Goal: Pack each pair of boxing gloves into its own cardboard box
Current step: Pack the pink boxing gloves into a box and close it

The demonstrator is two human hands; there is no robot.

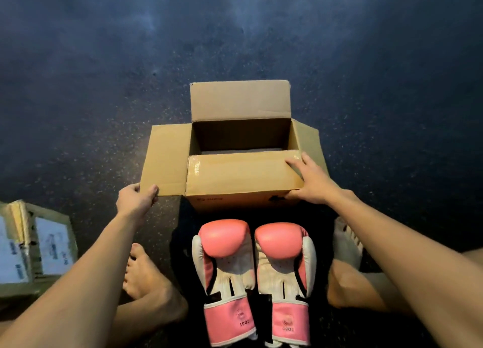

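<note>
An open cardboard box [243, 175] stands on the dark floor in front of me, its far flap upright and its side flaps spread outward. My left hand [136, 200] pinches the near corner of the left flap. My right hand [312, 180] rests on the right end of the near flap, which is folded partly over the opening. A pair of pink and white boxing gloves lies side by side just below the box, between my legs: the left glove [224, 277] and the right glove [285, 279]. What I can see of the box's inside is dark.
A closed cardboard box with white shipping labels [36, 245] sits on the floor at the far left. My bare feet [143, 274] flank the gloves. The dark speckled floor [235, 34] stretches beyond the open box.
</note>
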